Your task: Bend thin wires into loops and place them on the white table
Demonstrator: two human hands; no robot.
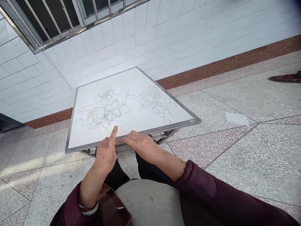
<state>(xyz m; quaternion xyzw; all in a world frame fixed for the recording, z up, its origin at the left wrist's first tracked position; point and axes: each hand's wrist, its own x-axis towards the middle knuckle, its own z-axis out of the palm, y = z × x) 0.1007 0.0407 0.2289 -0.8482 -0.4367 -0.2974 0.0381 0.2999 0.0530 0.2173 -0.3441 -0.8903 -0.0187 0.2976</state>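
A white board-topped table (131,122) with a metal rim stands before me. On its left half lies a loose tangle of thin, dark, bent strands, like fine wire (108,114). Over on the right side several thin twisted loops (156,100), shaped like figure eights, are spread out. My left hand (107,153) is at the near edge, its index finger pointing forward with a tan cover on the tip; the other fingers are curled. Close beside it, my right hand (143,146) is closed over the rim with fingers together. Whatever either hand holds is too small or hidden.
A white tiled wall (131,44) with a barred window (63,18) runs behind the table. A white sheet (237,119) lies on the speckled floor to the right. Another person's dark red shoe (285,78) shows at the far right. A brown bag (113,207) rests at my lap.
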